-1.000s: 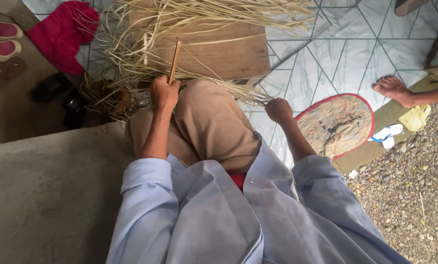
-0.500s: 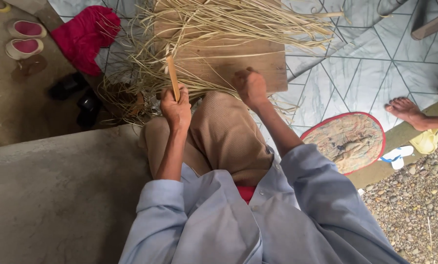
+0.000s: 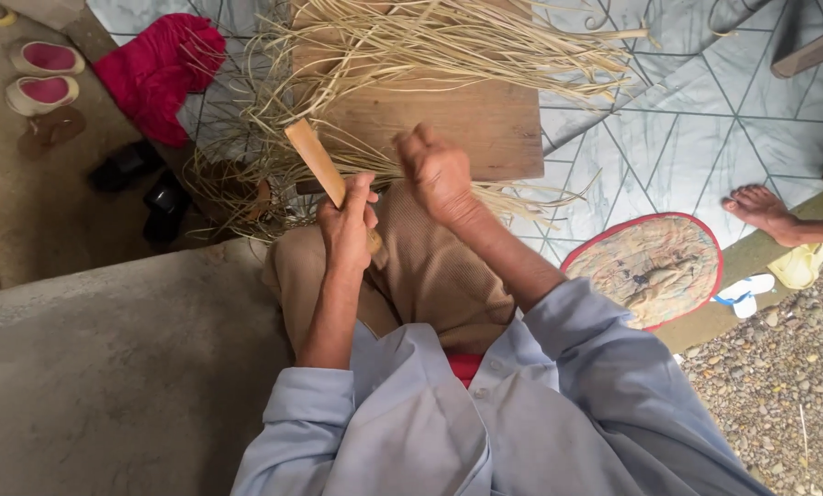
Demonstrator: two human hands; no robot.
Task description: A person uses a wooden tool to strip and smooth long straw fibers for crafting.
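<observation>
Left hand (image 3: 349, 223): gripping the lower end of a flat wooden stick (image 3: 318, 163), fingers wrapped tight around it – blade slanting up and away over the knee.
Right hand (image 3: 437, 170): closing loosely over a bunch of straw strands (image 3: 448, 41), just beside the left hand but not touching it; whether pinching any strand, cannot tell.
Straw: lying fanned across the wooden board (image 3: 485, 119) and spilling past its near edge toward the lap – pale, thin, long, dry-looking.
Handling of straw: likely feeling very light and springy, bending easily yet prone to splitting or snapping if kinked; probably best gathering near the ends closest to the knee, several strands at once.
Handling of stick: looking stiff, smooth and light, tan in colour; holding best low on the narrow end, as now.
Board: resting flat on the patterned tile floor (image 3: 705, 119), plain brown, smooth-topped.
Surroundings: red cloth (image 3: 159, 64) crumpled to the left, pink slippers (image 3: 44, 73) and dark shoes (image 3: 145, 184) further left, round red-edged mat (image 3: 655, 266) to the right, another person's bare foot (image 3: 760, 209) at the far right, gravel (image 3: 778, 386) beyond.
</observation>
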